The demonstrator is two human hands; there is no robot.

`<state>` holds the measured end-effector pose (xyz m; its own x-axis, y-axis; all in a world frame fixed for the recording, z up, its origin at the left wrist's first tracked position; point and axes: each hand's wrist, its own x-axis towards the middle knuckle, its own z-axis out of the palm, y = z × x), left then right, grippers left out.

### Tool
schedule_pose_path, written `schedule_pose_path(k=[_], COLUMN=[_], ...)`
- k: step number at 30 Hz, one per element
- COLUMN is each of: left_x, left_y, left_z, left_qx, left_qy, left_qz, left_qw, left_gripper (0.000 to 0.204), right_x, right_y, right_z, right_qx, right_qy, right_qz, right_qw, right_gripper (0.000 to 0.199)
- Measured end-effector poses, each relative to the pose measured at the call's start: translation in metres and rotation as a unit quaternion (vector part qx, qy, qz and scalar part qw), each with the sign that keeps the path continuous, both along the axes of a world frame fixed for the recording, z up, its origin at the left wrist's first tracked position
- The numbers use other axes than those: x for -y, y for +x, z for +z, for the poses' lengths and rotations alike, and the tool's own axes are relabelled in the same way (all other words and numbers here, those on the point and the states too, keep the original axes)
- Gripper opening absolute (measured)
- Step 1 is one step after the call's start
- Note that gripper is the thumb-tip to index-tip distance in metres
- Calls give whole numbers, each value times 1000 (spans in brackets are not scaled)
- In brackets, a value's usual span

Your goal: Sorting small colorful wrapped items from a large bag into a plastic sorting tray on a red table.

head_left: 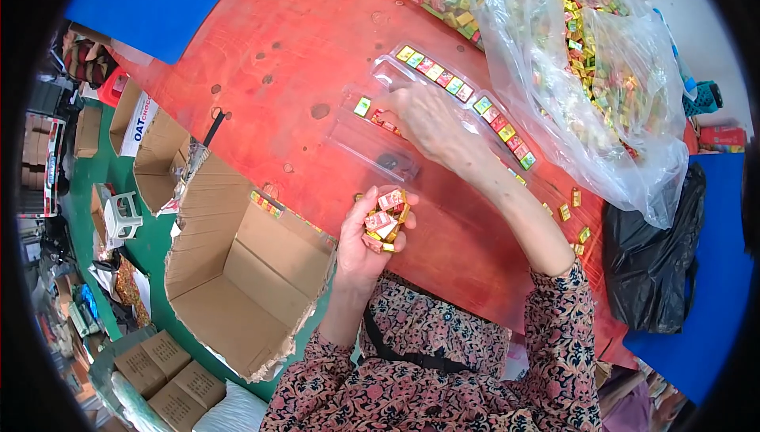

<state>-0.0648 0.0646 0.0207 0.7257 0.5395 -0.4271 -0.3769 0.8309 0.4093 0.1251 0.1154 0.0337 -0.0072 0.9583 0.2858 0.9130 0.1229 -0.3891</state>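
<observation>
Several small wrapped candies [384,220], pink, yellow and red, sit heaped in the left hand [366,235], which is cupped palm-up just over the near edge of the red table [301,28]. The fingers curl loosely around the pile, closed enough to keep it in place, with a pink piece showing at the top of the heap.

Further out on the table, the right hand [427,119] reaches forward and rests fingers-down on a clear plastic tray [372,143]. Its fingertips are pressed together at the tray's inner slots beside a few red and pink candies already lying there; whether they pinch a candy I cannot tell, since the hand hides its own tips. One green piece [362,106] lies alone in the tray to the left of that hand. Along the tray's far side runs a row of candies [463,93], green, yellow and red, set end to end in a slanting line past the wrist.

Behind the tray, a large clear plastic bag [602,76] spills many more candies across the tabletop. A few loose ones [576,198] lie near the right forearm. An open cardboard box [237,274] stands beside the table on the left, with a black bag [653,258] off to the right.
</observation>
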Motion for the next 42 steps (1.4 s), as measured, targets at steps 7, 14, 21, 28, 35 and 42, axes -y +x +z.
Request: schedule_pose_path(k=[7,14,21,28,35,42], left_x=[1,1,2,2,1,2], left_y=[1,1,2,0,1,2], left_z=[0,3,1,3,5,3], left_qx=[-8,-11,-4,-21,-4,-1], left_qy=[-8,-9,-7,-4,6,3], left_qz=[13,15,18,24,17,17], left_qw=[1000,1000,1000,999,1000,1000], left_gripper=[38,38,38,38,34,34], right_x=[-10,-18,-21,-4,5,4], right_y=[7,8,19,20,31,16], right_z=[-1,14,5,-8,-7,-6], right_qx=[49,85,122,38,-63,12], right_qy=[16,-81,-81,-27,-71,-27], right_qz=[73,110,136,112,97,27], right_qw=[996,987,980,993,991,999], right_gripper=[13,16,11,13,9,16])
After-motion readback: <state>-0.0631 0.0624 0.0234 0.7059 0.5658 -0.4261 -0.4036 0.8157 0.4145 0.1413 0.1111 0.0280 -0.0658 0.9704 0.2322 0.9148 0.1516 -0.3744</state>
